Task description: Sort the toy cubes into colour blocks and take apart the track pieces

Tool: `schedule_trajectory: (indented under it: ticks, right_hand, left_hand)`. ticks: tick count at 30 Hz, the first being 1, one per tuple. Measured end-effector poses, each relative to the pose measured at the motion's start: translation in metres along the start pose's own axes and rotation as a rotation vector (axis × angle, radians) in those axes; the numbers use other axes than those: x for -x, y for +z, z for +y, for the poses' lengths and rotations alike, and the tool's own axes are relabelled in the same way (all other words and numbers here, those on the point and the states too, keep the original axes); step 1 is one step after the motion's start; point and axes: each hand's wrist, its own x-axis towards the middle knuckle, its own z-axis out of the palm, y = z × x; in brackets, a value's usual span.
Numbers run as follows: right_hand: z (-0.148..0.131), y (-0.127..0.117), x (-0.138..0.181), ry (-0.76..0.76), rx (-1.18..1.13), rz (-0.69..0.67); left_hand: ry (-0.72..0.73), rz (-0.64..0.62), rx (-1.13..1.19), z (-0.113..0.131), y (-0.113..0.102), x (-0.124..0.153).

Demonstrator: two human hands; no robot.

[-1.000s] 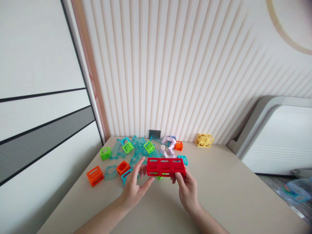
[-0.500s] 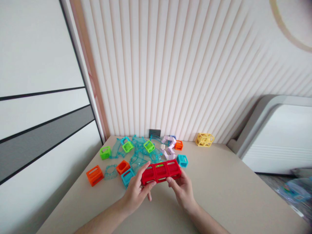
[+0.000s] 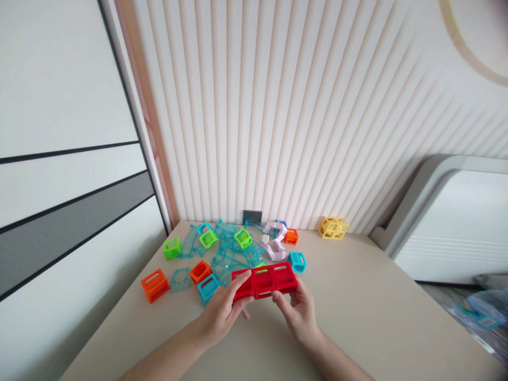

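Note:
A row of three joined red blocks (image 3: 263, 282), with cut-out sides, is held over the table in both hands. My left hand (image 3: 225, 304) grips its left end, index finger along the top and thumb at the near lower edge. My right hand (image 3: 297, 309) closes on the right end, thumb on the near side; the other fingers are partly hidden behind. Just left of my left hand sits a blue block (image 3: 208, 289). An orange block (image 3: 200, 272) touches or nearly touches it. Beyond my right hand stands another blue block (image 3: 297, 262).
Clear teal track pieces (image 3: 228, 246) are heaped near the wall, with green blocks (image 3: 243, 238) among them. Lilac angled pieces (image 3: 278, 248) lie to their right. A larger orange block (image 3: 154, 285) is at the left, a yellow cube frame (image 3: 333, 227) at the back right.
My left index finger has come forward and down over the left end of the red blocks. The red blocks have shifted very slightly right. Nothing else on the table has moved.

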Motion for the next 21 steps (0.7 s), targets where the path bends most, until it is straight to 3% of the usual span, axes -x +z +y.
schedule_trajectory:
  ticks: [21]
  right_hand:
    - [-0.0030, 0.0008, 0.0000, 0.017, -0.033, -0.011]
  left_hand:
    - [0.103, -0.040, -0.078, -0.0060, 0.0005, 0.0044]
